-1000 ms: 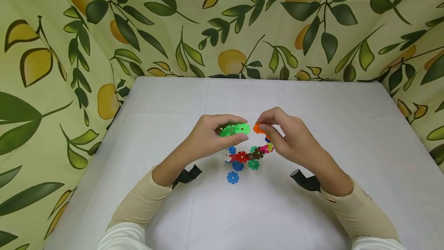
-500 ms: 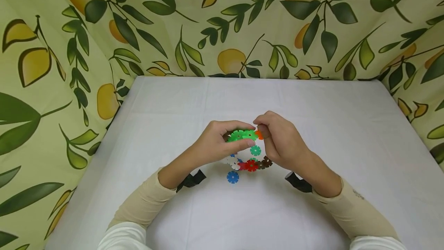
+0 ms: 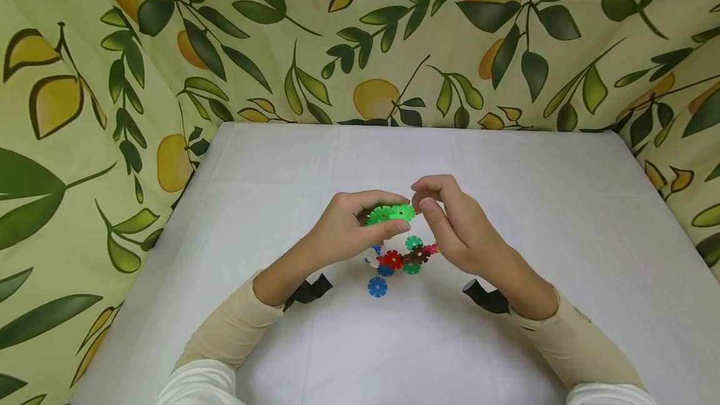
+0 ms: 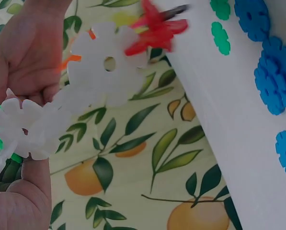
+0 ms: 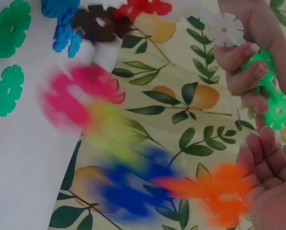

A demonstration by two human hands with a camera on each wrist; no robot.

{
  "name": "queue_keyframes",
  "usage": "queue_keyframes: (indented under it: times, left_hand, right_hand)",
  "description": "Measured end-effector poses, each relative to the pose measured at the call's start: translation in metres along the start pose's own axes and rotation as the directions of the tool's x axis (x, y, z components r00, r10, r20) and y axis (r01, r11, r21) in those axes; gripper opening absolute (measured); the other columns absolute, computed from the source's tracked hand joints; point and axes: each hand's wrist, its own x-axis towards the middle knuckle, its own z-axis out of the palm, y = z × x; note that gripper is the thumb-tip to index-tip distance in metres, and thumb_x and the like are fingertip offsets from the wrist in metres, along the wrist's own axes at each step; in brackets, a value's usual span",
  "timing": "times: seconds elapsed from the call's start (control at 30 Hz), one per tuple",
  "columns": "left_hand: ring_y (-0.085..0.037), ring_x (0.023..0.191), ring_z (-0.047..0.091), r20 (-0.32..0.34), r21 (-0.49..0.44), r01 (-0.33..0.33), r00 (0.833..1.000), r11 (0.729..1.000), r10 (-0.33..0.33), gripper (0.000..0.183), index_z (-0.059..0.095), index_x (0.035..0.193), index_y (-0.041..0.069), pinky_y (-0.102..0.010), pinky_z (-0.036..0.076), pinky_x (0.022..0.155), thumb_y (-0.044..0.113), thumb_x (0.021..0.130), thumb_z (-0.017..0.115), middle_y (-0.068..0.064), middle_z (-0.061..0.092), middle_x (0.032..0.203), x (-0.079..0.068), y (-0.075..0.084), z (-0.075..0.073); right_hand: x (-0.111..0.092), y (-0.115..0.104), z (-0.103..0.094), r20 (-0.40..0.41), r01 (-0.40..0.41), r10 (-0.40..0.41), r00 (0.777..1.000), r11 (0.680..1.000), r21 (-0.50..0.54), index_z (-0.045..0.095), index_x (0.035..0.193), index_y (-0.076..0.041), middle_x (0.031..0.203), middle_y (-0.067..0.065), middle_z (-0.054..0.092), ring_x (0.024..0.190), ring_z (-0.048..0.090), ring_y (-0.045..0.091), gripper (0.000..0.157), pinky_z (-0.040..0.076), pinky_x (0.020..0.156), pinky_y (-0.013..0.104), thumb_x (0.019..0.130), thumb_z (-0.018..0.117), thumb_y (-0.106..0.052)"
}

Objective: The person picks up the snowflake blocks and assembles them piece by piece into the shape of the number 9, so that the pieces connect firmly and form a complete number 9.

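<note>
My left hand [image 3: 349, 220] grips bright green notched plastic discs [image 3: 401, 212] between thumb and fingers. They belong to a chain of interlocking discs: white [image 4: 107, 62], red [image 3: 394, 260], brown [image 3: 419, 254], pink [image 5: 80, 96], yellow, blue [image 5: 138, 187] and orange [image 5: 224, 196]. The far end of this chain is blurred in the right wrist view and hangs in a curve below the hands. My right hand [image 3: 461, 224] is beside the green end, fingers loosely bent, thumb apart from the index finger. Orange discs show right beside its fingers in the right wrist view.
Loose discs lie on the white table [image 3: 427, 342] beneath the chain: a single blue disc [image 3: 377, 287], more blue discs [image 4: 274, 72] close together, and two green discs [image 5: 8, 91]. Patterned fabric [image 3: 377, 42] stands behind the table. Black camera mounts [image 3: 486, 297] jut from both wrists.
Half a second ago the right hand pinched the orange disc against the green one. Now its fingers are apart, the orange is out of sight in the head view, and the chain's end is blurred.
</note>
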Motion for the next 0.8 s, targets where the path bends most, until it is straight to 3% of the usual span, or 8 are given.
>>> queue_keyframes:
  times: [0.1, 0.27, 0.53, 0.63, 0.8]
  left_hand:
    - [-0.013, 0.061, 0.062, -0.024, 0.016, 0.022, 0.999, 1.0, -0.021, 0.03, 0.071, 0.118, 0.007, -0.034, 0.056, 0.058, 0.013, 0.089, 0.078, 0.002, 0.067, 0.083, 0.001, 0.001, -0.005]
    - [-0.019, 0.063, 0.066, -0.068, 0.028, 0.017, 0.998, 0.999, -0.015, 0.032, 0.07, 0.12, 0.005, -0.034, 0.055, 0.057, 0.01, 0.089, 0.078, 0.002, 0.069, 0.085, 0.002, 0.003, -0.015]
    - [-0.022, 0.064, 0.066, -0.2, -0.004, -0.041, 0.979, 0.999, 0.04, 0.034, 0.067, 0.122, -0.002, -0.035, 0.058, 0.06, -0.001, 0.089, 0.074, -0.007, 0.069, 0.086, 0.002, 0.008, -0.029]
    - [-0.024, 0.064, 0.066, -0.215, -0.009, -0.048, 0.976, 0.999, 0.045, 0.034, 0.067, 0.122, -0.003, -0.035, 0.058, 0.06, -0.003, 0.089, 0.073, -0.008, 0.068, 0.085, 0.002, 0.008, -0.028]
    - [-0.022, 0.064, 0.067, -0.152, -0.009, -0.015, 0.988, 1.0, 0.013, 0.034, 0.068, 0.122, 0.0, -0.034, 0.057, 0.058, 0.002, 0.089, 0.075, -0.004, 0.07, 0.088, 0.002, 0.005, -0.023]
  right_hand:
    - [0.001, 0.004, -0.007, 0.039, -0.101, 0.097, 0.994, 0.99, 0.097, 0.045, 0.125, 0.004, 0.108, 0.007, 0.061, 0.094, 0.056, 0.02, 0.023, 0.045, 0.085, 0.029, 0.106, 0.038, -0.005]
    - [0.002, 0.017, -0.025, 0.1, -0.261, 0.251, 0.963, 0.96, 0.102, 0.051, 0.126, 0.0, 0.12, 0.006, 0.061, 0.113, 0.055, 0.019, 0.026, 0.045, 0.094, 0.031, 0.102, 0.043, 0.001]
    - [0.002, 0.039, -0.039, 0.223, -0.367, 0.317, 0.922, 0.899, 0.24, 0.061, 0.123, 0.002, 0.123, 0.01, 0.064, 0.113, 0.059, 0.023, 0.027, 0.048, 0.095, 0.026, 0.097, 0.056, 0.006]
    - [0.002, 0.042, -0.034, 0.178, -0.359, 0.321, 0.93, 0.894, 0.267, 0.067, 0.114, 0.002, 0.114, 0.008, 0.069, 0.104, 0.064, 0.02, 0.022, 0.053, 0.089, 0.026, 0.096, 0.058, 0.009]
    - [0.003, 0.031, -0.025, 0.035, -0.248, 0.247, 0.968, 0.936, 0.249, 0.068, 0.105, 0.002, 0.104, 0.009, 0.07, 0.09, 0.062, 0.02, 0.021, 0.054, 0.078, 0.024, 0.093, 0.058, 0.015]
